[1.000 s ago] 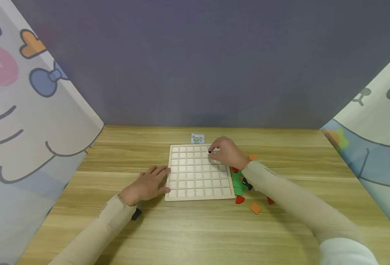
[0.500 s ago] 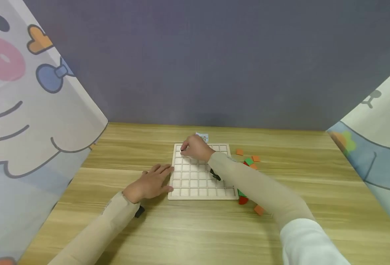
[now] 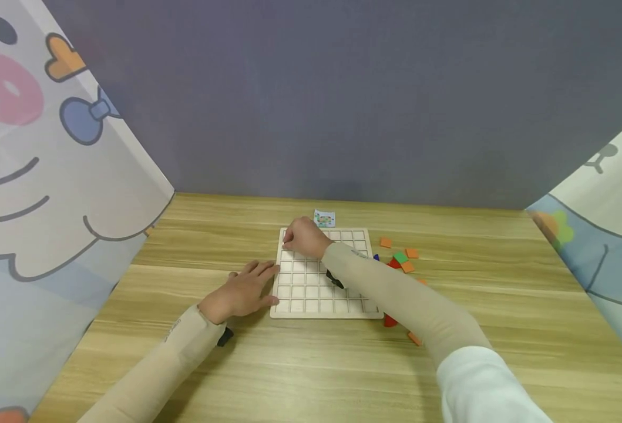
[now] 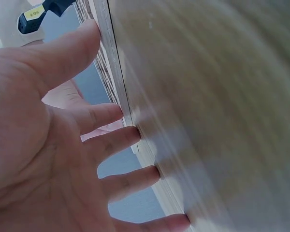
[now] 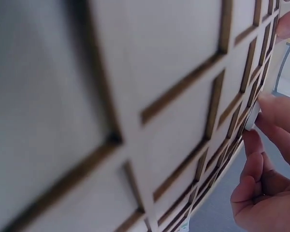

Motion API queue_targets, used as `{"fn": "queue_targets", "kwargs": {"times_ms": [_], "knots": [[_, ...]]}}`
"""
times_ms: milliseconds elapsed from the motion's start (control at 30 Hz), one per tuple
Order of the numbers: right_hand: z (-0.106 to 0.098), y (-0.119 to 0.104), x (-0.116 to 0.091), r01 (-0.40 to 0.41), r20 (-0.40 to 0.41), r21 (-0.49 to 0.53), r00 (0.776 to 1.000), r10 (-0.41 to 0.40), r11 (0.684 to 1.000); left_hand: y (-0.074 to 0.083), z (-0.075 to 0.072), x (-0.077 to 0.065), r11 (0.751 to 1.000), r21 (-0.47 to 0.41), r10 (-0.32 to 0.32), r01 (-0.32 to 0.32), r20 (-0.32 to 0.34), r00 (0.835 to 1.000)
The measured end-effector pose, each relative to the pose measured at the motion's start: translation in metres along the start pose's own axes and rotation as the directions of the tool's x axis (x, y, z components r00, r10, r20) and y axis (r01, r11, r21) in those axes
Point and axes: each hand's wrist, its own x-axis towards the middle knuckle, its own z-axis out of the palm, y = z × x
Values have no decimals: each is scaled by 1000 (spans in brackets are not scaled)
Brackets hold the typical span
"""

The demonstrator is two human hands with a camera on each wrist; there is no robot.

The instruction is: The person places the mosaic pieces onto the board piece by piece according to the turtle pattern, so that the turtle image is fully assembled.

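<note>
A pale wooden grid board with square cells lies on the table. My left hand has its fingers spread, with thumb and fingertips touching the board's left edge; the left wrist view shows these fingers against the side and tabletop. Over the upper left cells, my right hand pinches a small flat piece between thumb and fingers. That piece meets the grid near the board's border in the right wrist view, mostly covered by fingertips. Whether it sits inside a cell I cannot tell.
A small printed card lies behind the board. Right of it are scattered orange tiles, a green tile, red pieces and a blue piece, some partly hidden by the right forearm. A grey wall stands behind.
My right hand has moved left across the board, from its upper right to its upper left cells, carrying the small piece. My left hand has stayed at the left edge.
</note>
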Motion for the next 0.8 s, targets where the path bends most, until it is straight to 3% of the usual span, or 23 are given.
{"fn": "queue_targets", "kwargs": {"times_ms": [267,500,600,800], "knots": [[-3,-6,-5,29,12,-72,1000,-28,997,1,-1,0,1000,7,-5,5,11,1000],[-15,-3,-16,82,85,-117,994,-72,990,2,-1,2,1000,-6,-14,14,21,1000],[-29,4,-25,77,74,-89,995,-70,993,2,-1,2,1000,-12,-10,10,19,1000],[-75,30,-56,53,-3,-60,999,-54,997,0,0,1,1000,-8,-1,1,7,1000]]}}
